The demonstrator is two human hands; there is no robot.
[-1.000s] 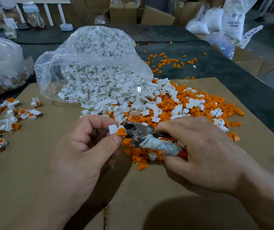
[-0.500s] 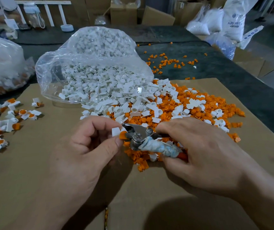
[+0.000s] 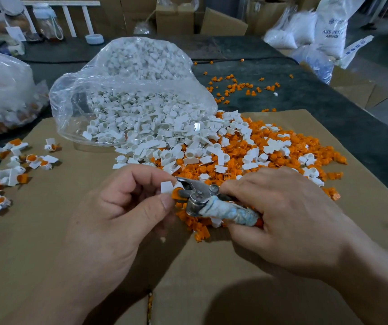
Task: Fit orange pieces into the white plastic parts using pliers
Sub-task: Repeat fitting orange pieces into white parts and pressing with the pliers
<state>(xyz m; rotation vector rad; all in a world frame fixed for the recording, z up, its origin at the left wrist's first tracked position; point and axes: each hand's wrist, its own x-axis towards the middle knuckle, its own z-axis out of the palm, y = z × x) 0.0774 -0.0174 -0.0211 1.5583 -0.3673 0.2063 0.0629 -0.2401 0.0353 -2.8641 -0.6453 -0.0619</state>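
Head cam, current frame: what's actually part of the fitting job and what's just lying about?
Job: left hand pinching white part; orange piece at the pliers; right hand gripping them; orange pile; bag of white parts; finished pieces at left.
Lying about: cardboard boxes; white sacks; stray orange bits on the dark mat.

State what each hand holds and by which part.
Left hand pinches a white part by its flat tab; right hand grips the pliers by their wrapped handles.
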